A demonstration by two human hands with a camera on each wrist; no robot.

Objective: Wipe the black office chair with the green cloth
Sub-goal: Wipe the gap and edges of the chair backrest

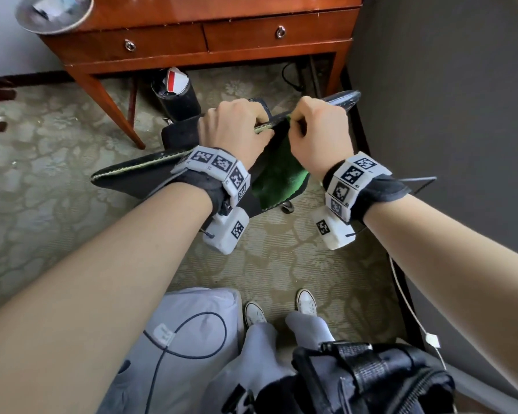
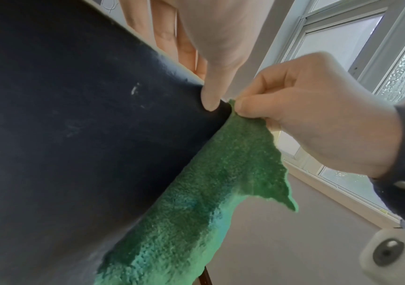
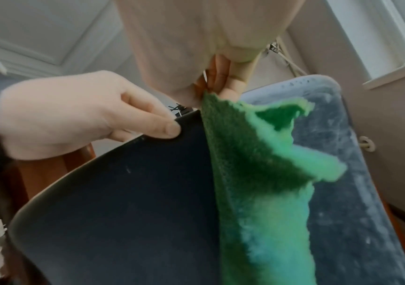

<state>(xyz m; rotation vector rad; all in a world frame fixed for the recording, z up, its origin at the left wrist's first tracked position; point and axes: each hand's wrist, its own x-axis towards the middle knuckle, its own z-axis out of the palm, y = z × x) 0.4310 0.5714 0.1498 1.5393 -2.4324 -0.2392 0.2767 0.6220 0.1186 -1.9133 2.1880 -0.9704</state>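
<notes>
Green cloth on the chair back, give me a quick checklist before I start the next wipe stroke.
1. Right hand pinches the green cloth by its top corner: ok.
2. Left hand grips the top edge of the black office chair, steadying it: ok.
3. Cloth hangs flat against the chair back: not ok, one side flares away.
4. Cloth spread under the palm for wiping: not ok, held only at a corner.
5. Cloth damp: cannot tell.
</notes>
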